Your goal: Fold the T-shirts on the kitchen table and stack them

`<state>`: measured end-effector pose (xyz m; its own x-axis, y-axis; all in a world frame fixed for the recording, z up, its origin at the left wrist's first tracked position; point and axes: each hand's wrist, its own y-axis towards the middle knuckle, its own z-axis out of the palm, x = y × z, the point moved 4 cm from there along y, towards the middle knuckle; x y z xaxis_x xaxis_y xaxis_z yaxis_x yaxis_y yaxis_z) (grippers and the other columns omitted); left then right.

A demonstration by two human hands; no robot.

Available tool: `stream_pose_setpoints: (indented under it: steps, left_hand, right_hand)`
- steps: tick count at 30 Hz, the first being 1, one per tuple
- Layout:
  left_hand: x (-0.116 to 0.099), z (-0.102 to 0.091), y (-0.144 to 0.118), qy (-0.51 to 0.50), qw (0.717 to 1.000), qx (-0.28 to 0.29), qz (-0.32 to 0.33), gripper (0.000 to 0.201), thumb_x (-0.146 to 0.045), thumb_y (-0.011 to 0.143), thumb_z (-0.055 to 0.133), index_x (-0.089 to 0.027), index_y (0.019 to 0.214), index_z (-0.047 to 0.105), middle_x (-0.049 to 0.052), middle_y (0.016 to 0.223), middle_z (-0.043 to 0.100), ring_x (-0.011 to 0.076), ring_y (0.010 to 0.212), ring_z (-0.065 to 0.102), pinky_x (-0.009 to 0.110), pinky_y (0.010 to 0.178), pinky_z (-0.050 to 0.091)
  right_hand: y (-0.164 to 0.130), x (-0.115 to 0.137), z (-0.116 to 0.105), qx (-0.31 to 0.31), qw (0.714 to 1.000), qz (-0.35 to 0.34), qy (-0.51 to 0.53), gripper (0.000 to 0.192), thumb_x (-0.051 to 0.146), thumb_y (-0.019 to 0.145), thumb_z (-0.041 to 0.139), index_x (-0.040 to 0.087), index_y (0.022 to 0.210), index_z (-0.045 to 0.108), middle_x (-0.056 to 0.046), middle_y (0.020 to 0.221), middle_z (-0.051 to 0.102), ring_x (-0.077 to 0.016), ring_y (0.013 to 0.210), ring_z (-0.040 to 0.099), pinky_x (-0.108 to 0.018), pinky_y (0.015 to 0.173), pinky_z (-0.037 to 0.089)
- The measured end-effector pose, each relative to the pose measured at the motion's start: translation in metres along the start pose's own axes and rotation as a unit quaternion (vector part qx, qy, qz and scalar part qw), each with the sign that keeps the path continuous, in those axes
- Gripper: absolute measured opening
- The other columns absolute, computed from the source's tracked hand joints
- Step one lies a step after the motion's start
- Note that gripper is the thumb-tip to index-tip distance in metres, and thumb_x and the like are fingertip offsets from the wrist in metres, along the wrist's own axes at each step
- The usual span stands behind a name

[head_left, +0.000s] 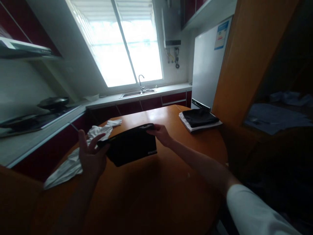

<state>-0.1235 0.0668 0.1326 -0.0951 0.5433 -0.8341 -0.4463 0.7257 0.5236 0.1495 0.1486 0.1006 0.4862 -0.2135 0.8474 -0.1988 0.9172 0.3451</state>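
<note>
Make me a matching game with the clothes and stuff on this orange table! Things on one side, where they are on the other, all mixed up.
Things:
1. black folded garment with white lettering
2. crumpled white cloth
3. dark folded garment on a white stack
4. silver curved tap

Places:
A. far right part of the round orange wooden table
B. under the window, at the sink
C. held between the left hand and right hand
D. left edge of the table

Pairs: 1-C, 2-D, 3-A, 4-B

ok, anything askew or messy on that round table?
Only the white crumpled cloth: it lies unfolded and trails over the orange round wooden table's left edge, unlike the neat folded stack at the right. Both hands hold a black garment.
</note>
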Motion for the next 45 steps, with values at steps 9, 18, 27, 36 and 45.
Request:
stream_pose_setpoints:
  steps: [9, 18, 27, 36, 45]
  left_hand:
    - [0.011, 0.167, 0.013, -0.097, 0.985, 0.141, 0.007, 0.121, -0.02, 0.069, 0.086, -0.03, 0.162, 0.009, 0.0, 0.1, 0.077, 0.0178, 0.092, 0.073, 0.036, 0.093, 0.056]
    - [0.038, 0.362, -0.011, -0.211, 0.946, 0.242, 0.04, 0.115, -0.019, 0.076, 0.083, -0.03, 0.163, 0.008, 0.002, 0.101, 0.078, 0.0188, 0.1, 0.073, 0.035, 0.097, 0.053]
    - [0.095, 0.477, -0.001, -0.287, 0.92, 0.263, -0.048, 0.11, -0.02, 0.084, 0.079, -0.032, 0.163, 0.003, 0.008, 0.124, 0.072, 0.0209, 0.109, 0.07, 0.039, 0.099, 0.052]
    - [0.203, 0.512, -0.011, -0.092, 0.902, 0.131, -0.4, 0.102, -0.001, 0.075, 0.075, -0.014, 0.16, 0.019, 0.018, 0.128, 0.065, 0.0233, 0.109, 0.07, 0.033, 0.088, 0.058]
    - [0.208, 0.513, 0.007, 0.081, 0.951, 0.214, -0.209, 0.081, -0.009, 0.074, 0.076, -0.017, 0.148, 0.045, 0.011, 0.118, 0.067, 0.0246, 0.11, 0.067, 0.036, 0.101, 0.052]
  right_hand:
    - [0.006, 0.11, -0.128, -0.067, 0.981, -0.118, -0.139, 0.03, 0.032, 0.061, 0.087, 0.02, 0.087, 0.079, 0.0, 0.088, 0.077, -0.0183, 0.088, 0.068, -0.035, 0.087, 0.052]
    - [0.007, 0.189, -0.284, -0.191, 0.943, -0.16, -0.22, 0.033, 0.034, 0.061, 0.088, 0.019, 0.089, 0.079, -0.003, 0.09, 0.078, -0.0183, 0.083, 0.071, -0.038, 0.085, 0.054]
    - [0.057, 0.245, -0.368, -0.238, 0.906, -0.166, -0.309, 0.035, 0.027, 0.063, 0.089, 0.015, 0.094, 0.077, -0.008, 0.092, 0.077, -0.0198, 0.083, 0.072, -0.041, 0.083, 0.056]
    - [0.114, 0.134, -0.431, -0.365, 0.815, 0.092, -0.44, 0.038, 0.018, 0.057, 0.091, 0.006, 0.085, 0.069, -0.004, 0.066, 0.069, -0.0162, 0.06, 0.067, -0.033, 0.067, 0.059]
    - [0.124, 0.117, -0.455, -0.361, 0.726, 0.138, -0.568, 0.033, 0.013, 0.065, 0.083, 0.011, 0.096, 0.072, -0.013, 0.1, 0.073, -0.0297, 0.103, 0.068, -0.042, 0.095, 0.054]
